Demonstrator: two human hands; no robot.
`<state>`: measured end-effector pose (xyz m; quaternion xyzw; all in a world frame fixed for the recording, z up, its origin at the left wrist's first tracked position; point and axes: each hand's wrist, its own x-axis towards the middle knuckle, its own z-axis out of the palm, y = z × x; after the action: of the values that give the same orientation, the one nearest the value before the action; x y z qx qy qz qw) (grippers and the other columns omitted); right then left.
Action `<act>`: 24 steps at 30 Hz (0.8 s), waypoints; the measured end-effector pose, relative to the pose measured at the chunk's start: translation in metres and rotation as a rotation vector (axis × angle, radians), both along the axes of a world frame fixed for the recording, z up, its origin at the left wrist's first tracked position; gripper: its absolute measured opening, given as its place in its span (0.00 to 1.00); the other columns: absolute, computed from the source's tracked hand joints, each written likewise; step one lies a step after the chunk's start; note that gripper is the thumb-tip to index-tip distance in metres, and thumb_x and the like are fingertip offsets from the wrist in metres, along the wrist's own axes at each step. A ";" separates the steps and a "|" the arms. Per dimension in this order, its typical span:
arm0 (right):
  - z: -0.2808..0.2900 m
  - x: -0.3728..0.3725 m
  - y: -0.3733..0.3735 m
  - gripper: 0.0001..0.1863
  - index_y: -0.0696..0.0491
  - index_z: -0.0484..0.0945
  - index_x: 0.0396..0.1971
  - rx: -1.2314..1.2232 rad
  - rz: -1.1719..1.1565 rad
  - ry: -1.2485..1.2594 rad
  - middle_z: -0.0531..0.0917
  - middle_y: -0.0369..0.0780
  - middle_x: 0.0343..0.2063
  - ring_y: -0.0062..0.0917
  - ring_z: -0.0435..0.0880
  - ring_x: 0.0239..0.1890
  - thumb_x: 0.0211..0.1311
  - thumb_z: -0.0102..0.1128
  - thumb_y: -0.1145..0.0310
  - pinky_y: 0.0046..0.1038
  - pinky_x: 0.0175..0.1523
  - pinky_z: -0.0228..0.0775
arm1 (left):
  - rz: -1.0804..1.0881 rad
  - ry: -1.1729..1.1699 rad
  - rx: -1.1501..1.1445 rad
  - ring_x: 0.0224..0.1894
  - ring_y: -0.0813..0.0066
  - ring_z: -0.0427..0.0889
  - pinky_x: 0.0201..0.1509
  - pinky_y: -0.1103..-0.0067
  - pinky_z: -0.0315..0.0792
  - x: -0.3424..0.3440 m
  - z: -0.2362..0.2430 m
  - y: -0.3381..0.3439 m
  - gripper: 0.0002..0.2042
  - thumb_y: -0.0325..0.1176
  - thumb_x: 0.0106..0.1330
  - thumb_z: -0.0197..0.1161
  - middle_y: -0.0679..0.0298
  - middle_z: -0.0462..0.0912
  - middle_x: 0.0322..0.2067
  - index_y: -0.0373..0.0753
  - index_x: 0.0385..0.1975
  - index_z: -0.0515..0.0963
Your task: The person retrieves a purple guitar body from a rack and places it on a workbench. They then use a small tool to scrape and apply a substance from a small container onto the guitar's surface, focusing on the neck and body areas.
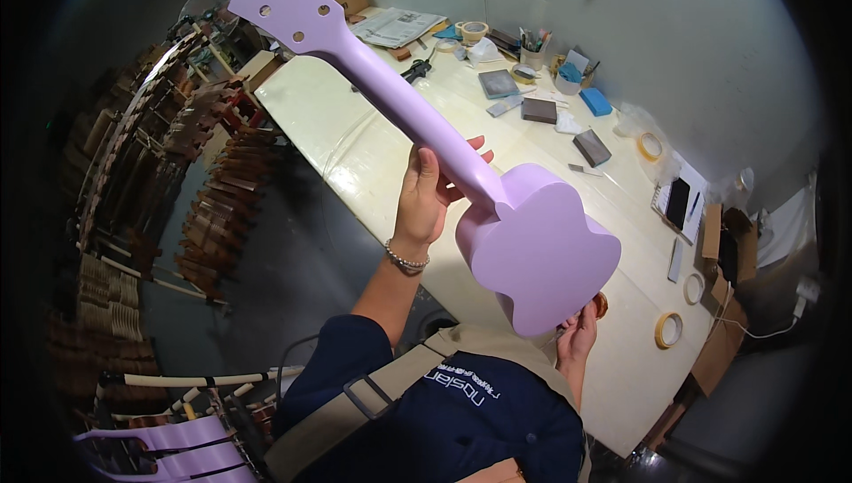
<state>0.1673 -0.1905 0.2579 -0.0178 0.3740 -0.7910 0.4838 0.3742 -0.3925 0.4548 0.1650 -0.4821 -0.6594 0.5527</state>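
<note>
Ukulele, one, lilac, with waisted body; back and rounded neck face the viewer; held up over the near edge of the bench. Neck runs up and leftward from the left fingers to a headstock pierced by four holes; body sits to the right of those fingers. Left hand: fingers wrapped round the neck close to the heel, thumb on the near side, fingertips showing past the far side; beaded bracelet on the wrist below. Right hand: at the body's lower end, fingers partly hidden; cannot tell whether they pinch the edge or only support it. Amber-brown round item, partly covered, just beside the right fingers. Right of these, on the bench: yellow tape roll, paler tape roll. Beyond the left fingers, to the right: brown block, blue block.
</note>
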 end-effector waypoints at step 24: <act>-0.039 -0.020 0.053 0.29 0.56 0.68 0.46 0.649 -0.370 1.507 0.72 0.43 0.41 0.32 0.73 0.40 0.42 0.68 0.64 0.30 0.45 0.66 | 0.007 -0.388 -0.227 0.46 0.52 0.75 0.47 0.69 0.75 -0.036 -0.011 0.011 0.26 0.38 0.65 0.49 0.44 0.71 0.46 0.37 0.59 0.50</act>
<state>0.1474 -0.1373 0.2186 -0.3397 0.8028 -0.4872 -0.0520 0.3385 -0.3814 0.4439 0.2271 -0.6499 -0.5548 0.4671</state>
